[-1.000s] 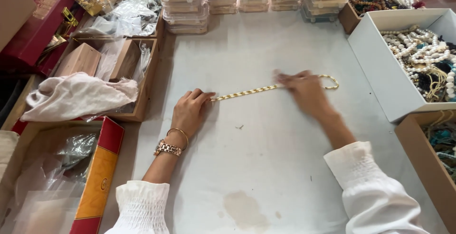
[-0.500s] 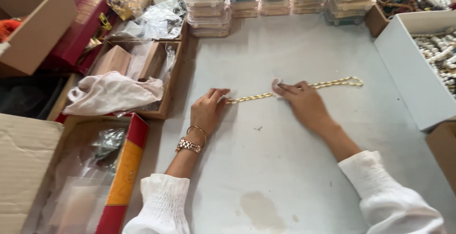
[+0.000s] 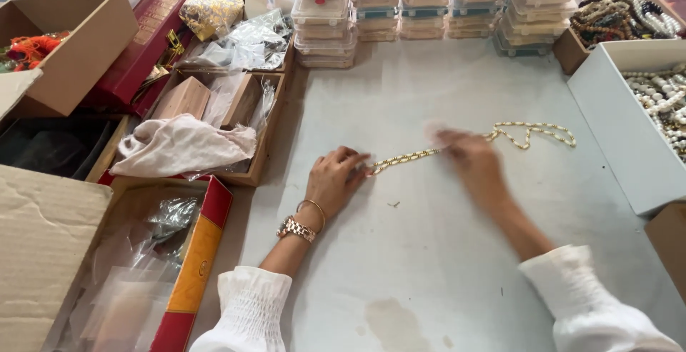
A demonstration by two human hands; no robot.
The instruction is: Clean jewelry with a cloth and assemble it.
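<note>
The left hand (image 3: 336,180) is pinching one end of a gold chain (image 3: 457,145) against the white table (image 3: 443,266), apparently anchoring it so the links are lying out straight. The right hand (image 3: 471,162) is resting on the chain's middle, blurred, so I cannot tell whether its fingers are gripping or only pressing flat; beyond it the chain's far end is curling loosely on the table. Stacks of clear plastic boxes (image 3: 421,9) are lining the table's far edge. A white box of pale beads (image 3: 629,130) is sitting to the right, well apart from the chain. To the left, a wooden tray (image 3: 268,137) is holding a crumpled cloth (image 3: 182,145), and a red and yellow carton (image 3: 189,266) is holding clear bags.
</note>
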